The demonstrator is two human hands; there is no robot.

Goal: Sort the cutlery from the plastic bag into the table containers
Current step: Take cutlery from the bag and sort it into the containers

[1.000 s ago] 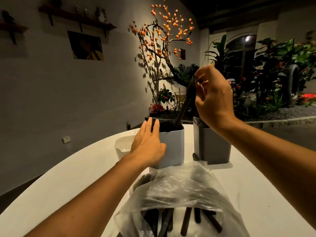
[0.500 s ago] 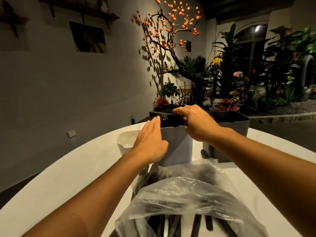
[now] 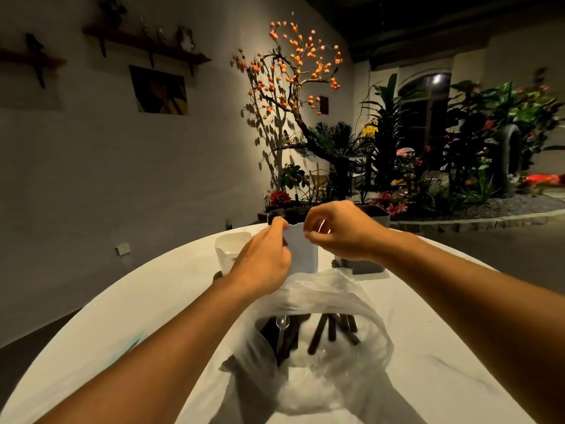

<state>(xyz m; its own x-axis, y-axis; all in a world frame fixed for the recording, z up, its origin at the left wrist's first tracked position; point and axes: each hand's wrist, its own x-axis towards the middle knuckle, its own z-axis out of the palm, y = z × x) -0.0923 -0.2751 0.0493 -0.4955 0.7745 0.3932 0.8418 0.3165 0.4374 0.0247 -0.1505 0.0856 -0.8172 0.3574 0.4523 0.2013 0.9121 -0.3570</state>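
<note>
From the left, I see the white table [image 3: 91, 325] curve round toward me, its rim sweeping up to the far side, with broad bare surface on that left side beside my forearm. A pale translucent container [image 3: 230, 251] stands at the far left of the row, just beside my left hand [image 3: 263, 261]. That hand has its fingers curled at the near top edge of the middle white container [image 3: 302, 249], fingertips at the rim; whether they pinch the rim or merely touch it I cannot tell. Dark cutlery tops [image 3: 293, 213] poke above that container, too dim to sort by kind. My right hand [image 3: 339, 231] hovers above the same container, fingers drawn in as if pinching, with a thin bright streak at the fingertips; I cannot tell whether it holds anything. Behind it a grey container [image 3: 363, 264] is mostly hidden by the wrist.

Nearer me, between both forearms, lies the plastic bag [image 3: 321, 338], its mouth open toward the containers. Inside lie dark cutlery handles [image 3: 330, 328] and one clear spoon [image 3: 282, 327], blurred through the film. The bag sits well below both hands, touching neither. More open table lies to the right, beyond my right forearm.
</note>
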